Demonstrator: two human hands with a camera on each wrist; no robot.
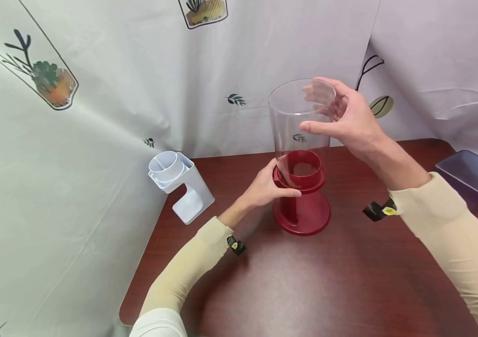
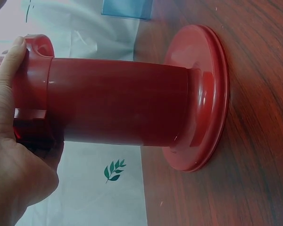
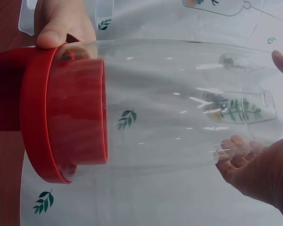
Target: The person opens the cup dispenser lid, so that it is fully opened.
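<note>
A red stand point(image 1: 302, 217) with a round base, a column and a wider ringed top stands upright on the table. Over its top ring sits a clear, open-topped cylinder point(image 1: 283, 126), its lower end around the red inner ring. My left hand point(image 1: 262, 187) grips the stand's collar, thumb at the front, as the left wrist view also shows with the red column point(image 2: 118, 101). Around the upper part of the cylinder curves my right hand point(image 1: 354, 119), thumb on the near side and fingers behind, seen through the clear wall. The right wrist view shows these fingers point(image 3: 233, 150) beside the wall.
At the table's left back edge stands a white C-shaped holder point(image 1: 199, 199) with a round cup in its top. A translucent blue-grey bin point(image 1: 470, 175) is at the far right. Behind the dark red wooden table point(image 1: 327, 285) hangs a white curtain point(image 1: 117, 70) with plant prints.
</note>
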